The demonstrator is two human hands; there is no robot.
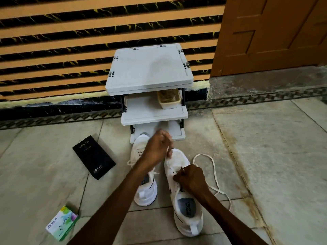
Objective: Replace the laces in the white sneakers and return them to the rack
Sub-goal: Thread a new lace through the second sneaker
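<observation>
Pinching the white lace (215, 174) above the toe of the right sneaker (187, 206), your blurred left hand (159, 147) is hovering curled, while your right hand (192, 179) is gripping the same lace at the eyelets. The left sneaker (146, 193) is sitting just beside it, before the 3-shelf rack (148, 68).

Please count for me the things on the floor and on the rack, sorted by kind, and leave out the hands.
white sneakers: 2
boxes, one black, one green and white: 2
lace trailing on the floor: 1
rack: 1
tray on the rack's middle shelf: 1
Total: 7
</observation>
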